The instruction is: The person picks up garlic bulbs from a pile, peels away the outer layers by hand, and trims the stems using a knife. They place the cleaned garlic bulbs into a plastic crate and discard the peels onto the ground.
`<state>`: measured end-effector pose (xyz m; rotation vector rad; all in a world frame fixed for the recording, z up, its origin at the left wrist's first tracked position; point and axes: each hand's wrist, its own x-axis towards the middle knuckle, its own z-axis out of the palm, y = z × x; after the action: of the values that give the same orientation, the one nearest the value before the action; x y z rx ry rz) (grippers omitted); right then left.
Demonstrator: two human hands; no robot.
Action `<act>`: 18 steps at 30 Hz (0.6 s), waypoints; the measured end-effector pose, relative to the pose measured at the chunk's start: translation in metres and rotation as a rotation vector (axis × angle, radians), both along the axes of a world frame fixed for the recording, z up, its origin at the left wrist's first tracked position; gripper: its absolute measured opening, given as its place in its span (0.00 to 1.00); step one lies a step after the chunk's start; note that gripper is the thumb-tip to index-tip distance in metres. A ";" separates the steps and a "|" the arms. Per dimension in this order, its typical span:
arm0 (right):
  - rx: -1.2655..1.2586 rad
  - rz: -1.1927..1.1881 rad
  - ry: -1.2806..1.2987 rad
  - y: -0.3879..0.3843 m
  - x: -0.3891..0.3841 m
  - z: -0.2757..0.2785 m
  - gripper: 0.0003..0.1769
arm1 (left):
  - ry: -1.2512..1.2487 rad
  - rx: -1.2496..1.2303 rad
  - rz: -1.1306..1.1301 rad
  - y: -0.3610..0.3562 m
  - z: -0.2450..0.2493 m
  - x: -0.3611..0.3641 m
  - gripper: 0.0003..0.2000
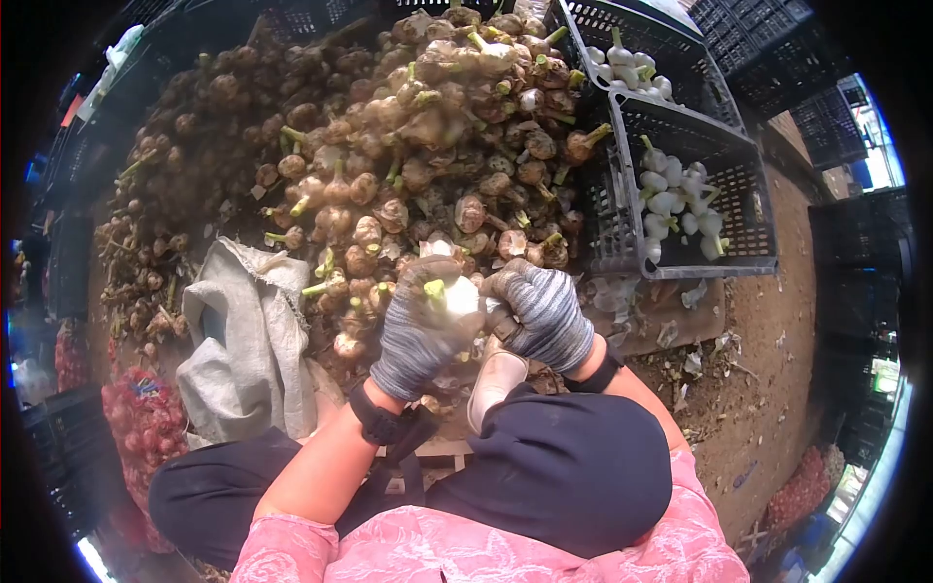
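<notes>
A peeled white garlic bulb (461, 297) with a short green stem is gripped in my left hand (413, 325), which wears a grey striped glove dirty at the fingers. Close beside it, my right hand (546, 316), gloved the same way, has its fingers curled closed near the bulb's right side. What those fingers hold, if anything, is hidden. Just beyond both hands rises a large heap of unpeeled garlic (428, 146), brown with soil, some bulbs with cut green stems.
Two black crates (700, 264) at the right hold cleaned white garlic bulbs (671, 199). A pale woven sack (243, 340) lies at left, near a red net bag (144, 418). Garlic skins litter the dirt floor (748, 389). More dark crates (748, 44) are stacked at upper right.
</notes>
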<state>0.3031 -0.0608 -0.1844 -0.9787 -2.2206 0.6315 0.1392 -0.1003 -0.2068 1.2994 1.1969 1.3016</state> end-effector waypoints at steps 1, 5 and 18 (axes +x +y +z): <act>-0.020 -0.034 0.025 0.000 -0.002 0.000 0.07 | 0.000 0.001 -0.001 0.000 -0.006 -0.003 0.20; -0.270 -0.248 0.255 -0.005 -0.003 -0.010 0.04 | -0.170 -0.245 -0.158 -0.002 0.007 -0.017 0.22; -0.710 0.068 0.277 -0.003 0.000 -0.013 0.22 | -0.929 -0.765 -0.246 -0.001 -0.017 -0.027 0.22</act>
<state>0.3033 -0.0637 -0.1974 -1.0572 -1.8031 1.5491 0.1126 -0.1014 -0.2237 0.1970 0.6915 0.9195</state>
